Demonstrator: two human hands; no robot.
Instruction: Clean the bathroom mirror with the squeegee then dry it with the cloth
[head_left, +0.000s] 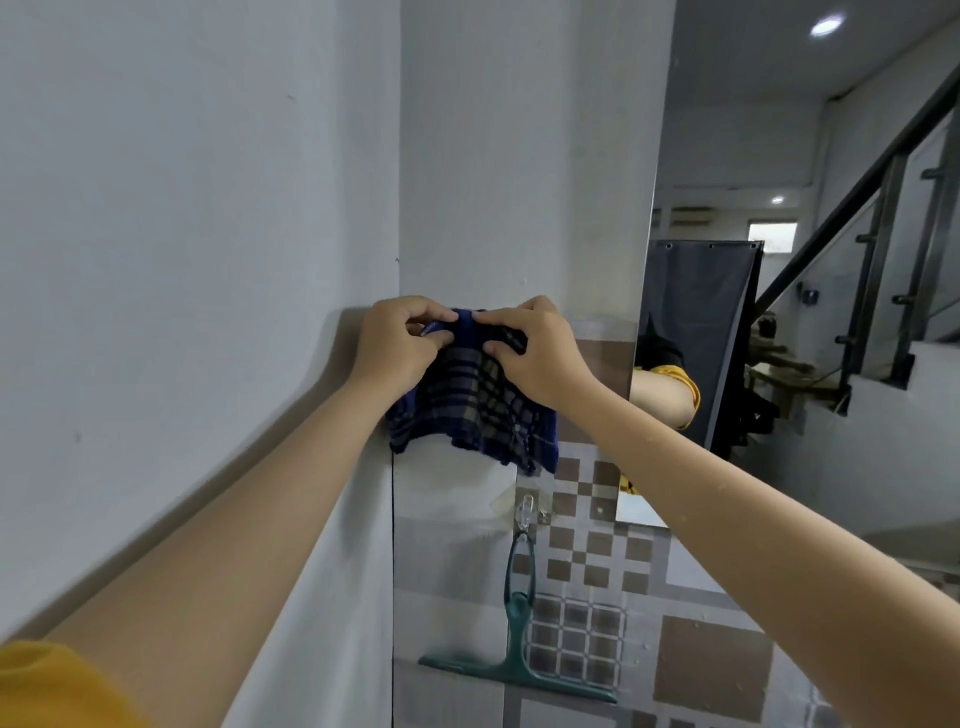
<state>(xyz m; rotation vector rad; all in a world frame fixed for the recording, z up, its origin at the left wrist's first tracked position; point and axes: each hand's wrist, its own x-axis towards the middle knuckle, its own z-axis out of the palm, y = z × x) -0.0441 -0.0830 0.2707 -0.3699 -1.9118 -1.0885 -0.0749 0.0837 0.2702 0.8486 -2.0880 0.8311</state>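
Both my left hand (400, 345) and right hand (540, 353) pinch the cloth's (472, 410) top edge in closed fingers; the squeegee (519, 644) hangs from a hook (526, 512) below.

1. I count two hands: the left hand (397, 340) and the right hand (540, 353).
2. One blue plaid cloth (472, 410).
3. One green squeegee (517, 660).
4. One clear wall hook (525, 512).
5. One mirror (831, 312).
6. Two ceiling lights reflected in it: one (827, 24) and another (777, 200).
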